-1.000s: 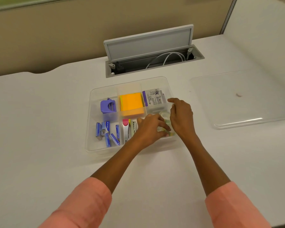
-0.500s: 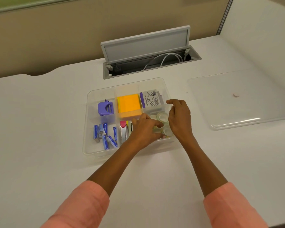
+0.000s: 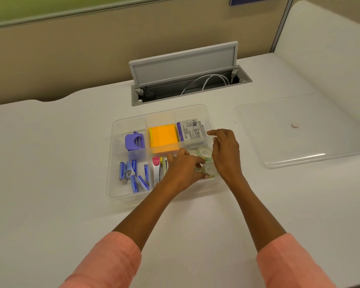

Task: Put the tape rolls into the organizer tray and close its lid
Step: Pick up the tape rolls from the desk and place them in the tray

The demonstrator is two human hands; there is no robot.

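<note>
A clear organizer tray sits mid-table with several compartments. Small clear tape rolls lie in its front right compartment: one roll shows behind my fingers and another lies between my two hands. My left hand reaches into that compartment, fingertips pinched on the nearer roll. My right hand hovers over the same compartment with fingers spread, touching the rolls from the right. The tray's clear lid lies flat on the table to the right, apart from the tray.
The tray also holds a purple sharpener, orange sticky notes, a grey eraser box, blue staple boxes and a pink stapler. Behind it a cable hatch stands open. A partition wall runs along the back.
Both hands stay in the front right compartment. My right hand has lifted and spread its fingers slightly; my left fingers have shifted onto the nearer roll. The view has tilted a little.
</note>
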